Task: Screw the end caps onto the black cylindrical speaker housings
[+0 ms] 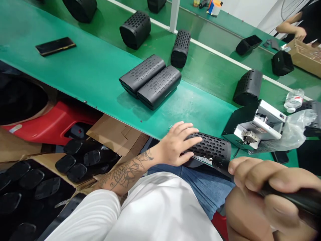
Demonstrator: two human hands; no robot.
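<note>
The left hand [177, 142] lies flat with fingers spread over the near end of a black perforated speaker shell [209, 147], pressing it down at the front edge of the green bench [82, 72], above the person's lap. The right hand [263, 187] is wrapped tight around the handle of a black tool [288, 195], whose tip meets the shell's right end. Below the bench on the left, an open cardboard box [37, 160] holds many flat black oval end caps [75, 167], loosely heaped; more of them lie in a dark tray [15, 190] beside it. Farther left stands a red bin [47, 125], its contents too dark to tell. On the bench, two finished shells [150, 82] lie side by side, touching, with other single shells well apart behind them. A tape dispenser [253, 127] sits just right of the held shell, clear plastic wrap [293, 129] against it. At the far right, another person's hand [299, 32] rests at a cardboard box [304, 55]; what it contains is unclear. A phone [55, 46] lies at the bench's left.
</note>
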